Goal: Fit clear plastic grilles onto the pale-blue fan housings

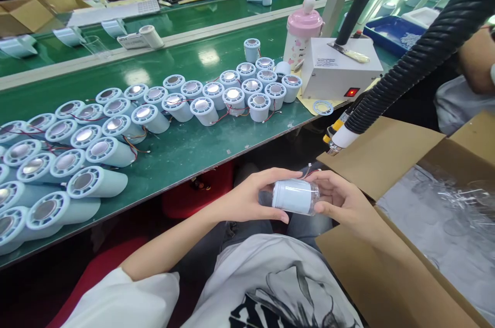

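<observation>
Above my lap, a light blue cylinder point(291, 196) lies on its side between my hands. A clear plastic cover point(314, 198) surrounds it, showing most plainly at its right end. My left hand point(257, 196) curves round the left end, fingers above and thumb below. At the right end my right hand point(342, 199) grips the clear cover, with the thumb on its lower edge. Thin red wires with a small white connector point(310, 165) stick up behind the cylinder. Part of the far side is hidden by my fingers.
Many similar light blue cylinders point(102, 151) with trailing wires stand on the green bench point(185, 150). A white box with a lit red switch point(351, 92) and a black corrugated hose point(417, 49) are right. Clear covers fill a carton point(348, 160). Co-workers sit beyond and at right.
</observation>
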